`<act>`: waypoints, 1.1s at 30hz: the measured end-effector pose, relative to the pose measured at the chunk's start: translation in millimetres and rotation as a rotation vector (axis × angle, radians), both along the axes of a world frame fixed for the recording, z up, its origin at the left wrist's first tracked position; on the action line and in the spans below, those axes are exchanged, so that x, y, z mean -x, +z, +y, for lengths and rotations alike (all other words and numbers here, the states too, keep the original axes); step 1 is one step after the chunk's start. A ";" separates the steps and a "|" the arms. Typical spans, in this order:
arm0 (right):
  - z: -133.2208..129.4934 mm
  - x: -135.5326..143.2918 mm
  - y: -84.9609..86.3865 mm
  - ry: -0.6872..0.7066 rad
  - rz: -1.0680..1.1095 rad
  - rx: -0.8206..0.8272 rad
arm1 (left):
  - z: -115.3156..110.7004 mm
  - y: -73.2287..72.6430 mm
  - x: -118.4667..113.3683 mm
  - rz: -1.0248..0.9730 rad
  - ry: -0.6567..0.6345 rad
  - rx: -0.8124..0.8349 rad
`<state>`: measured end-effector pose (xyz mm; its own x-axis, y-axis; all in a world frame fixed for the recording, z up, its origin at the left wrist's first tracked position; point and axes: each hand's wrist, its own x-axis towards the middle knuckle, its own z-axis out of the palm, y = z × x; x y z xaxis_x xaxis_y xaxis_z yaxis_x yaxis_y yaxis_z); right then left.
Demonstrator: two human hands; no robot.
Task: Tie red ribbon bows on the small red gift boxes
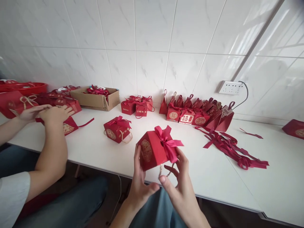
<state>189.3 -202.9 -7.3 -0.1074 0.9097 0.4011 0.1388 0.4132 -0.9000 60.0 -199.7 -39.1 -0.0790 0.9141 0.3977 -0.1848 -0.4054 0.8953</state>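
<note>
Between my two hands is a red gift box point(152, 148) with a gold round emblem on its left face and a magenta ribbon bow on top. My left hand point(140, 182) grips the box's left side, its thumb off the box. On the other side, my right hand point(178, 180) holds the box near the bow, fingers behind it and thumb beside a twisted cord handle point(160, 171). Just beyond stands a similar box point(116, 129) with a bow and cord handle. Loose magenta ribbons point(232, 148) lie to the right.
Finished-looking red boxes point(137, 106) and a row of pointed ones point(192, 114) line the tiled wall. A cardboard box point(97, 98) holds ribbons. At left, a co-worker's hands point(52, 114) work on another red box. A power strip point(230, 87) is on the wall.
</note>
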 end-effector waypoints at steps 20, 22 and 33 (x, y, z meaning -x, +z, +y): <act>-21.5 -62.6 20.5 -0.265 -0.364 -0.049 | 15.3 31.1 33.9 0.506 0.298 0.200; -3.7 -66.5 19.6 -0.290 -0.379 0.075 | 16.1 40.0 23.9 0.588 0.230 0.072; -11.5 -56.4 20.8 -0.217 -0.465 0.265 | 21.6 44.7 -3.0 0.856 0.105 -0.030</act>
<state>245.7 -214.4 13.5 -0.0178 0.9936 0.1115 0.6011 0.0998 -0.7929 63.1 -178.1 5.6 0.1753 0.9071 0.3827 0.5884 -0.4082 0.6980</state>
